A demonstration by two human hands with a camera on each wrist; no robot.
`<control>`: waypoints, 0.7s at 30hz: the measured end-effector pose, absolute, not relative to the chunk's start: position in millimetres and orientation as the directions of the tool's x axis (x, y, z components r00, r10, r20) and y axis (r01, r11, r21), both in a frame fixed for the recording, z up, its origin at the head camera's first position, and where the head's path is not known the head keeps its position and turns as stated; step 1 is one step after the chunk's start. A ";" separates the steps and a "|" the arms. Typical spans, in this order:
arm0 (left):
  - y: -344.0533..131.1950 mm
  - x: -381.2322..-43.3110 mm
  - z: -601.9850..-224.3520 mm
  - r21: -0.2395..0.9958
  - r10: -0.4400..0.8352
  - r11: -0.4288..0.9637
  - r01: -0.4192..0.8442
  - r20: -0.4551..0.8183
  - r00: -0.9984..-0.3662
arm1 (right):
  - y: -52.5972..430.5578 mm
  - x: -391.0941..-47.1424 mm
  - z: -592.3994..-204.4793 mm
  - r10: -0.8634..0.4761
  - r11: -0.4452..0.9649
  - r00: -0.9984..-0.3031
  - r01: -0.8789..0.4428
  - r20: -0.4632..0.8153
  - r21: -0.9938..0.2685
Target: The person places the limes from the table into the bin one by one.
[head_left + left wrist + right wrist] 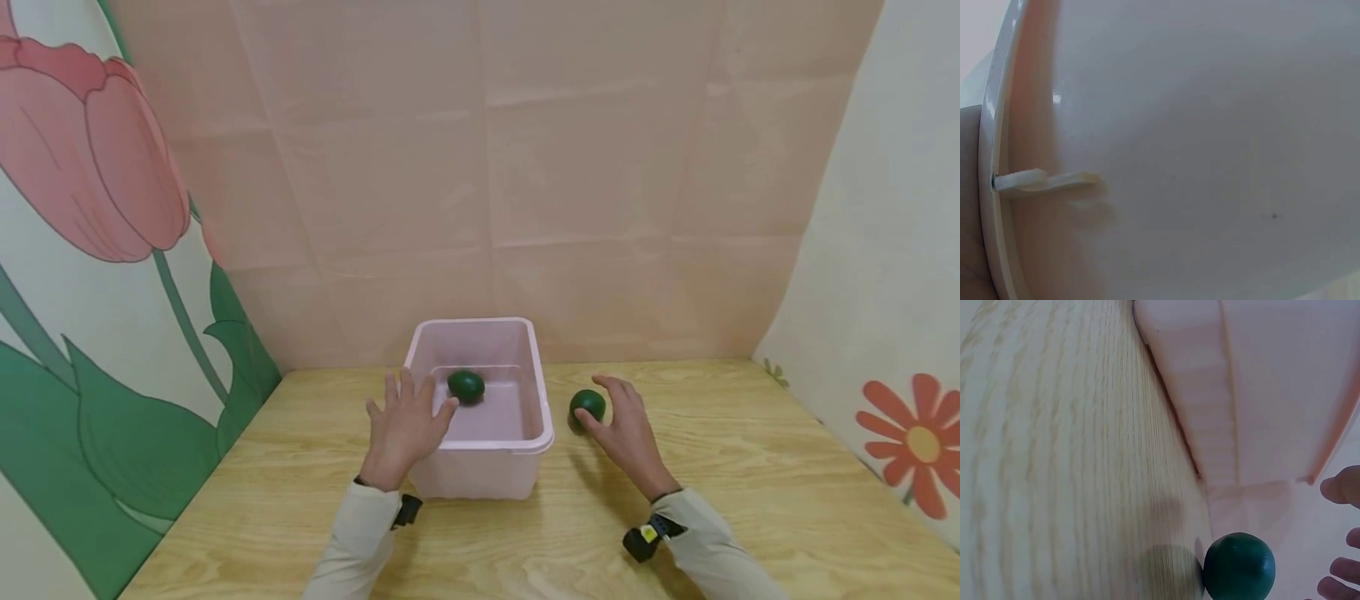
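A pink plastic bin (474, 473) stands on the table, with a dark green oval fruit (467, 387) lying inside toward its back left. My left hand (405, 429) is spread over the bin's left rim, its fingers extended; whether it touches the rim I cannot tell. In the left wrist view the bin's wall (1210, 137) fills most of the picture. Right of the bin, a second dark green rounded fruit (587, 405) sits on the wood. Around it my right hand (624, 429) is held with thumb and fingers apart. The right wrist view shows a gap between fingertips (1340, 487) and fruit (1239, 567).
The light wood tabletop (712, 450) extends to both sides of the bin. Behind it hangs a creased pinkish sheet (480, 183). Painted walls stand at the sides, one with a tulip (97, 158), the other with a red flower (921, 444).
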State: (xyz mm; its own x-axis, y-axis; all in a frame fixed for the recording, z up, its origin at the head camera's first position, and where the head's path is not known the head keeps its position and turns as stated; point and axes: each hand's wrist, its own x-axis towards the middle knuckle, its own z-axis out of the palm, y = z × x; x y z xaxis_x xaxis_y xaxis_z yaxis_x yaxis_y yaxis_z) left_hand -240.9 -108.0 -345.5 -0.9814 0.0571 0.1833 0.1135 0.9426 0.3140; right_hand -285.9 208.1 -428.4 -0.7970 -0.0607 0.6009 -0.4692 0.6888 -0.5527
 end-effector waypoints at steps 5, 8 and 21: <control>-108.9 -240.5 -346.5 0.314 0.059 0.942 0.117 0.187 -0.981 | 209.1 -286.7 -431.3 -0.062 0.690 -0.797 -0.470 0.601 -0.551; -109.0 -240.2 -346.2 0.310 0.063 0.943 0.123 0.196 -0.979 | 209.6 -287.4 -431.7 -0.061 0.688 -0.796 -0.471 0.602 -0.553; -109.0 -240.5 -345.7 0.316 0.062 0.941 0.122 0.193 -0.979 | 209.1 -289.3 -431.5 -0.063 0.688 -0.818 -0.450 0.571 -0.569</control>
